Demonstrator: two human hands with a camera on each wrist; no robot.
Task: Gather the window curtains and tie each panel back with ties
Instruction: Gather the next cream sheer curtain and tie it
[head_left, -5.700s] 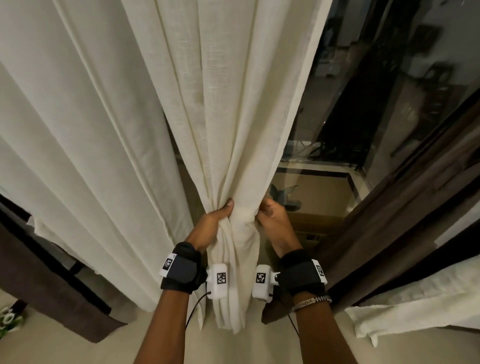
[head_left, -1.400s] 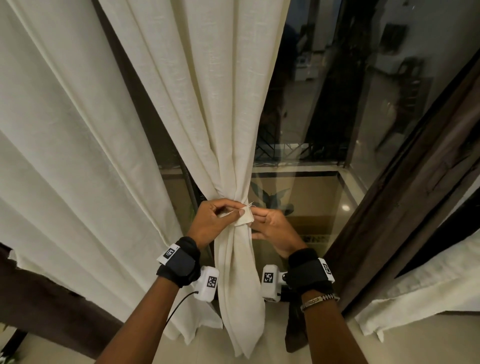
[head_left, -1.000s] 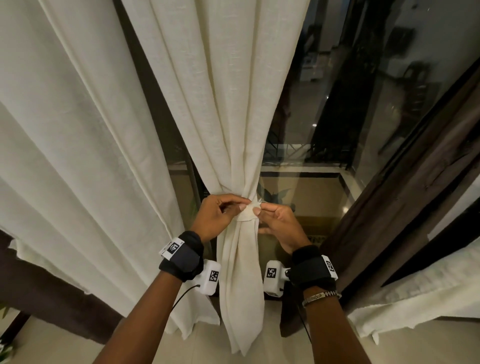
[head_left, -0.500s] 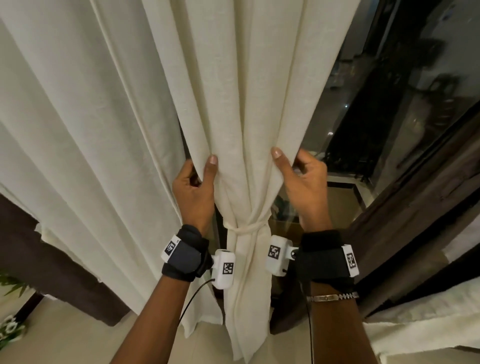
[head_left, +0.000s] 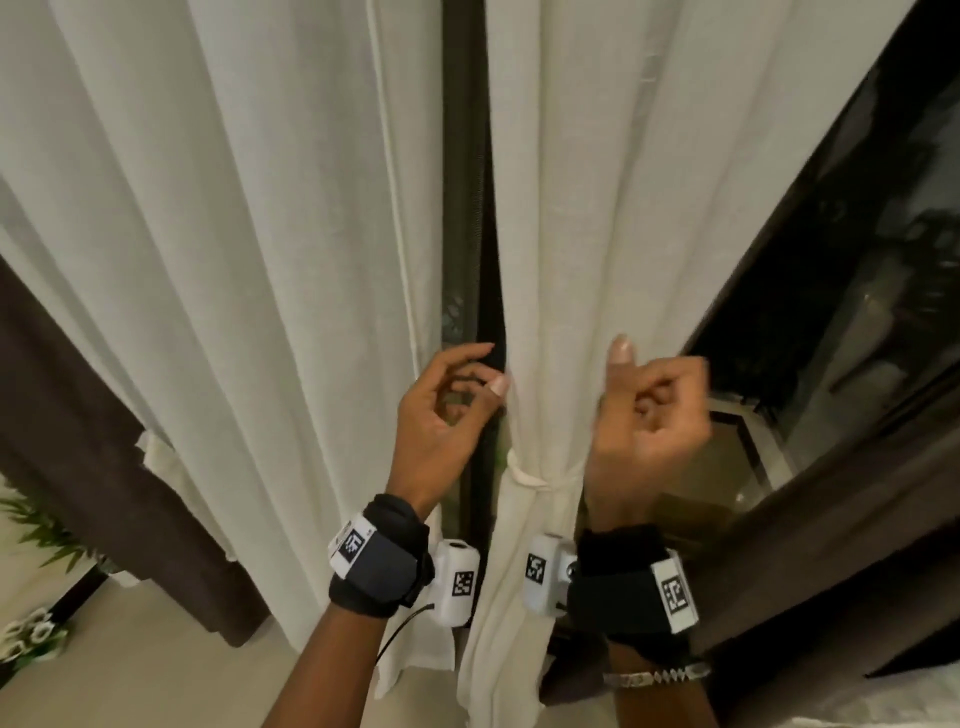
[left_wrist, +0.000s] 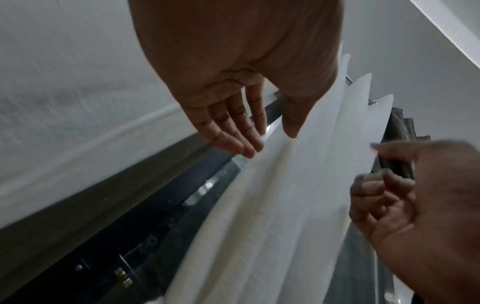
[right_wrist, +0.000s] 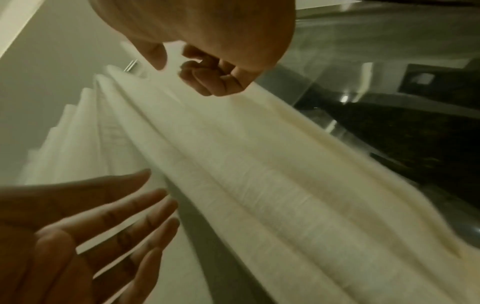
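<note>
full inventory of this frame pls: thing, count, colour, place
Gathered cream fabric curtain panel: 1, cream, centre, cinched.
Thin cream fabric tie: 1, cream, around that panel, between the wrists.
Loose cream curtain panel: 1, cream, left, untied.
Dark brown drape: 1, brown, far left.
Dark glass window: 1, black, right.
Green plant: 1, lower left edge.
Left hand: fingers relaxed, beside the panel's left edge, holding nothing.
Right hand: fingers curled, empty.
</note>
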